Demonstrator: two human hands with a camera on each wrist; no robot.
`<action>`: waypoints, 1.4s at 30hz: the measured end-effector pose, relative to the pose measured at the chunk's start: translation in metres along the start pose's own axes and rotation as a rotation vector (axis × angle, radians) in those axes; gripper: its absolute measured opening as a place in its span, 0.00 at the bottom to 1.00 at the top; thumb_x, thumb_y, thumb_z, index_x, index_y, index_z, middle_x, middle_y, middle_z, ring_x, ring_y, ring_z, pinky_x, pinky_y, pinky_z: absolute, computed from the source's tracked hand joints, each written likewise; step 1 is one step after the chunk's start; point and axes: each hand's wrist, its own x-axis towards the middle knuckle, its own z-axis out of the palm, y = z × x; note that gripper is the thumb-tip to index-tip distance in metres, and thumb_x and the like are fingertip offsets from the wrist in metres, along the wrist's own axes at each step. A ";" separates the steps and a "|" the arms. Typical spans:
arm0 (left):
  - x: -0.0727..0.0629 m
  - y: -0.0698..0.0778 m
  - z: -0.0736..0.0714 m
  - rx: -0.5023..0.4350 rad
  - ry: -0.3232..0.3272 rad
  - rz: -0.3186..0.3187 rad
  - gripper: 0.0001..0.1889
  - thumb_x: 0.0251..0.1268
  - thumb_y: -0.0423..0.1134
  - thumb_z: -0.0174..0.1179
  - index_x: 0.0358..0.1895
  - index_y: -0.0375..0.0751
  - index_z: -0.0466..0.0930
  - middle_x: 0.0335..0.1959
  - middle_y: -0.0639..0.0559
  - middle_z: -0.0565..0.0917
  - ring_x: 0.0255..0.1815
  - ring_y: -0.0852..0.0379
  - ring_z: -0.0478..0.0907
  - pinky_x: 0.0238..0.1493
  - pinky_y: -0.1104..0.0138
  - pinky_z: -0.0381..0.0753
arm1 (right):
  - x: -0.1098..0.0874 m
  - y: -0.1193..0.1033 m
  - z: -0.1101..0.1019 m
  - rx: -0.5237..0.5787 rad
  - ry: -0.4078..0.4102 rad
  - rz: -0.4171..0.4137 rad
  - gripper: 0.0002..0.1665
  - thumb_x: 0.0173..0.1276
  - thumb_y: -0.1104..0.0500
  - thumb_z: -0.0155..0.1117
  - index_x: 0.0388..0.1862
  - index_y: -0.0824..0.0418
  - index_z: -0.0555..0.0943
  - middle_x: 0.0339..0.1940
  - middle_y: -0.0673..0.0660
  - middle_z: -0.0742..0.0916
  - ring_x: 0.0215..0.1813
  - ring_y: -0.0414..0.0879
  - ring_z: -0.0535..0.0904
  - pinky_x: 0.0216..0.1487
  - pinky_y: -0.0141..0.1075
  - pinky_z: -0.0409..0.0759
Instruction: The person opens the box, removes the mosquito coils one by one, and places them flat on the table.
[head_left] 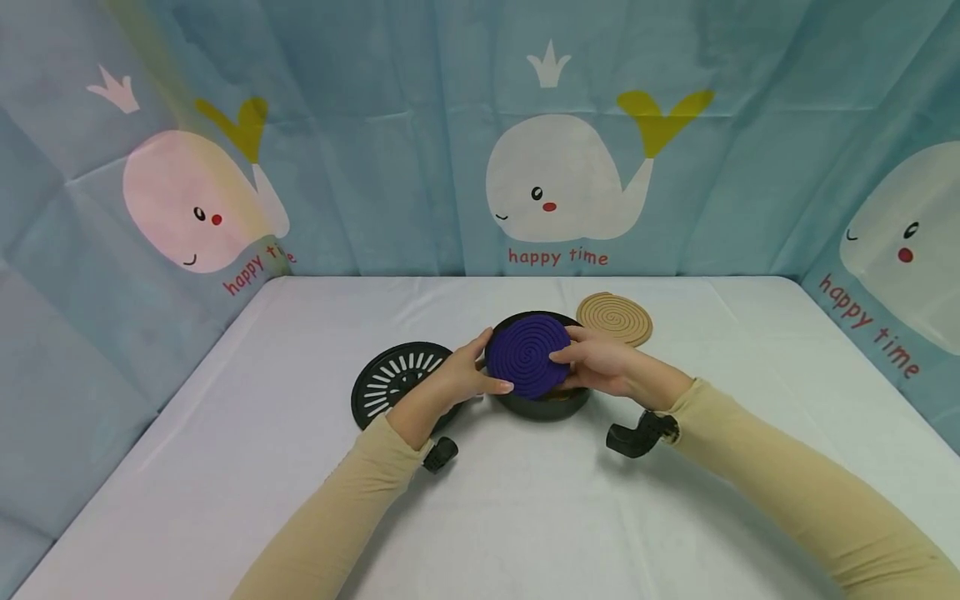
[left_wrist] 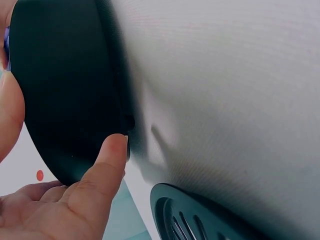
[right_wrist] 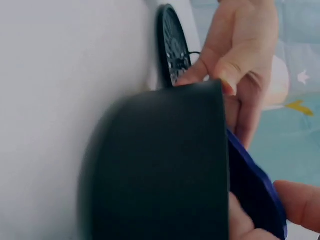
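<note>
A purple spiral mosquito coil (head_left: 528,356) is tilted over the mouth of a round black tin (head_left: 543,408) in the head view. My right hand (head_left: 606,362) pinches the coil at its right edge, thumb on the upper face and other fingers beneath. My left hand (head_left: 457,382) holds the tin's left side. In the right wrist view, the left thumb lies at the tin's rim and the coil (right_wrist: 257,187) slants out past it. The left wrist view shows the tin's dark side wall (left_wrist: 65,95) with left fingers against it. Most of the tin's inside is hidden.
A slotted black lid (head_left: 375,379) lies left of the tin, partly behind my left hand. A tan spiral coil (head_left: 615,318) lies behind and right of the tin. White cloth covers the table (head_left: 525,517), with a whale-print curtain (head_left: 420,167) behind.
</note>
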 end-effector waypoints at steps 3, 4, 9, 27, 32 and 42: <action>0.000 -0.001 0.000 0.000 0.002 0.002 0.53 0.57 0.30 0.70 0.79 0.48 0.42 0.77 0.43 0.52 0.75 0.44 0.54 0.60 0.52 0.74 | -0.002 0.003 0.001 0.016 -0.004 0.004 0.37 0.75 0.73 0.41 0.78 0.70 0.41 0.73 0.74 0.60 0.67 0.60 0.69 0.63 0.53 0.69; 0.000 -0.002 0.000 -0.001 0.002 0.004 0.53 0.57 0.30 0.70 0.79 0.49 0.42 0.77 0.43 0.52 0.75 0.44 0.54 0.60 0.52 0.74 | -0.002 0.004 0.001 0.014 -0.004 0.003 0.37 0.75 0.73 0.41 0.77 0.70 0.41 0.73 0.74 0.60 0.67 0.61 0.69 0.62 0.52 0.71; 0.000 -0.003 0.000 -0.008 0.000 0.005 0.53 0.57 0.29 0.69 0.79 0.49 0.42 0.78 0.42 0.51 0.75 0.43 0.53 0.60 0.53 0.74 | -0.007 0.005 -0.003 0.019 -0.010 -0.011 0.36 0.74 0.74 0.39 0.77 0.72 0.41 0.73 0.75 0.59 0.61 0.55 0.75 0.57 0.44 0.78; 0.002 -0.001 -0.001 0.004 -0.006 0.017 0.52 0.57 0.28 0.69 0.79 0.46 0.43 0.78 0.42 0.49 0.75 0.42 0.54 0.60 0.51 0.74 | -0.042 -0.009 -0.031 0.062 0.035 -0.082 0.38 0.76 0.71 0.41 0.78 0.70 0.36 0.73 0.74 0.56 0.49 0.39 0.81 0.55 0.38 0.79; 0.002 -0.001 -0.001 0.007 -0.002 0.011 0.52 0.57 0.29 0.69 0.79 0.46 0.43 0.78 0.43 0.49 0.75 0.42 0.53 0.60 0.51 0.73 | -0.051 -0.012 -0.043 0.110 0.054 -0.106 0.39 0.76 0.72 0.41 0.78 0.69 0.36 0.70 0.69 0.62 0.50 0.39 0.82 0.55 0.37 0.79; 0.005 -0.003 0.000 0.013 0.008 0.014 0.52 0.56 0.30 0.70 0.79 0.46 0.44 0.78 0.41 0.51 0.75 0.41 0.54 0.60 0.51 0.74 | -0.068 -0.014 -0.067 0.233 0.054 -0.169 0.42 0.75 0.74 0.42 0.77 0.71 0.32 0.49 0.51 0.83 0.50 0.43 0.83 0.51 0.38 0.81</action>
